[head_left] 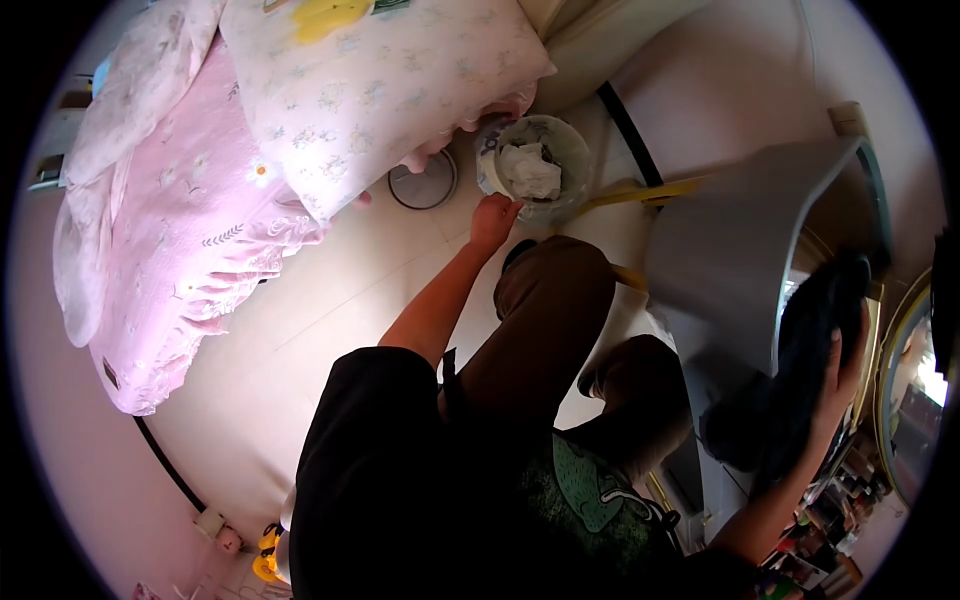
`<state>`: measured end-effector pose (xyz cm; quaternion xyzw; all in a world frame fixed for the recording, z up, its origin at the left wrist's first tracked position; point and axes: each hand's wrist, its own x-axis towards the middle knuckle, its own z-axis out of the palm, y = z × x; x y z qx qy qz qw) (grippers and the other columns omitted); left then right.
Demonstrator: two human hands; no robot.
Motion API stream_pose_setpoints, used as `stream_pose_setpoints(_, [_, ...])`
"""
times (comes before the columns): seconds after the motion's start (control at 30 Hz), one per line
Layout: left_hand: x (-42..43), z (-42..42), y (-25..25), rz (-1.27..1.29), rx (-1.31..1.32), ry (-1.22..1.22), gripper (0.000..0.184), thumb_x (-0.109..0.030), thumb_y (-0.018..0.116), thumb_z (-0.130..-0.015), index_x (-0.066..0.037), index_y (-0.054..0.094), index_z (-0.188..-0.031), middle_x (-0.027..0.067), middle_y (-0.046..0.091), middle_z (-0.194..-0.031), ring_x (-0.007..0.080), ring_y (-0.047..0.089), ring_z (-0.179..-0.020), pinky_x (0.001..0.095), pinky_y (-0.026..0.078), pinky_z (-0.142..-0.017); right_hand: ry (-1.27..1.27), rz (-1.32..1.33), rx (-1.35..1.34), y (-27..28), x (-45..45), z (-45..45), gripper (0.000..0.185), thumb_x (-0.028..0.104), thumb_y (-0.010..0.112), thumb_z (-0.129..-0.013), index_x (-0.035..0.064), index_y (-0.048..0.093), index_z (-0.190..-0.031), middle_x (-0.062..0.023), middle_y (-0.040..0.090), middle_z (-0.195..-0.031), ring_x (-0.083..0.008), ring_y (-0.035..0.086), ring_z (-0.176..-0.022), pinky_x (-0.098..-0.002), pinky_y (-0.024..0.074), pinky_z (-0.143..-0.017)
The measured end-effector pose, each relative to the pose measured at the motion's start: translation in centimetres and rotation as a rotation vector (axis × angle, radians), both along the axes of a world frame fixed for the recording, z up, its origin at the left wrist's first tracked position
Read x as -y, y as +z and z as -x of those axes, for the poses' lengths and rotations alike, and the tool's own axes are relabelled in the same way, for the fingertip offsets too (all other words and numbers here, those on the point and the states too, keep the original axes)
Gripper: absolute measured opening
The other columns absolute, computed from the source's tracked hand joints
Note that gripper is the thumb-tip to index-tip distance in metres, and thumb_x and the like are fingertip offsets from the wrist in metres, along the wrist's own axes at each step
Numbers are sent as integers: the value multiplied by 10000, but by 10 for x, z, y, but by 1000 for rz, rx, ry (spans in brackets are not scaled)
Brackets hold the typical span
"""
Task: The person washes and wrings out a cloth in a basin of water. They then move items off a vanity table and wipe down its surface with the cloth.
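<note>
My left hand (pixel 495 222) reaches down to the floor, its fingers closed on the near rim of a pale trash bin (pixel 572 150). Crumpled white tissue (pixel 530 172) lies inside the bin. Far over on the right, my right hand (pixel 843 375) holds a bunched dark cloth (pixel 800 385) against the grey vanity table (pixel 720 240). Shadow hides the cloth's exact kind and some of my right fingers.
A round disc with a dark rim (pixel 423 182) lies on the floor beside the bin. On the left stands a bed with a pink frilled cover (pixel 190 210) and a floral pillow (pixel 380 110). A round mirror (pixel 915 390) and many small items (pixel 840 500) are at right.
</note>
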<state>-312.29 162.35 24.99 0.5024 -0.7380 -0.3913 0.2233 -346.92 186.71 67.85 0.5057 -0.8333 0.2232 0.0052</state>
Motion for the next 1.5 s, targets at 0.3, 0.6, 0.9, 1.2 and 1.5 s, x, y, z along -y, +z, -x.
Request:
stream_pose_setpoints(0.3, [28, -2, 76, 140, -379, 263, 182, -58, 531, -867, -44, 642, -1010, 124, 636, -961, 246, 612, -852, 326, 479, -735, 174, 67, -231, 2, 15, -5, 441, 213, 554, -919, 40, 467, -1316, -165, 487, -1332, -314, 441, -1260, -381, 323, -1056])
stream_pose_setpoints(0.6, [-68, 58, 371, 664, -679, -177, 147, -30, 549, -869, -40, 629, -992, 86, 634, -1022, 207, 584, -915, 308, 458, -812, 197, 189, -457, -7, 17, 4, 454, 206, 607, -859, 37, 507, -1268, -186, 538, -1266, -351, 479, -1207, -432, 362, -1024])
stream_pose_setpoints(0.9, [-179, 104, 423, 944, -250, -870, 546, -271, 694, -756, -67, 541, -1239, 131, 451, -1354, 330, 386, -1282, 460, 290, -1081, 290, 64, -422, 1, -21, -53, 569, 319, 515, -885, 30, 399, -1361, -171, 428, -1386, -331, 384, -1300, -481, 248, -1097])
stream_pose_setpoints(1.2, [-152, 137, 434, 1061, -23, -790, 523, -318, 673, -787, -4, 561, -1190, 175, 518, -1274, 330, 460, -1202, 429, 337, -1045, 107, -29, -408, -1, 31, -4, 680, 528, 421, -918, 14, 395, -1364, -204, 408, -1391, -345, 341, -1321, -488, 193, -1119])
stream_pose_setpoints(1.5, [-94, 192, 437, 1024, 130, -787, 401, -277, 618, -837, -45, 584, -1164, 178, 530, -1262, 333, 481, -1187, 422, 339, -1037, -118, -46, -295, -1, 95, 50, 687, 540, 499, -860, 65, 437, -1353, -154, 424, -1393, -322, 378, -1300, -475, 230, -1109])
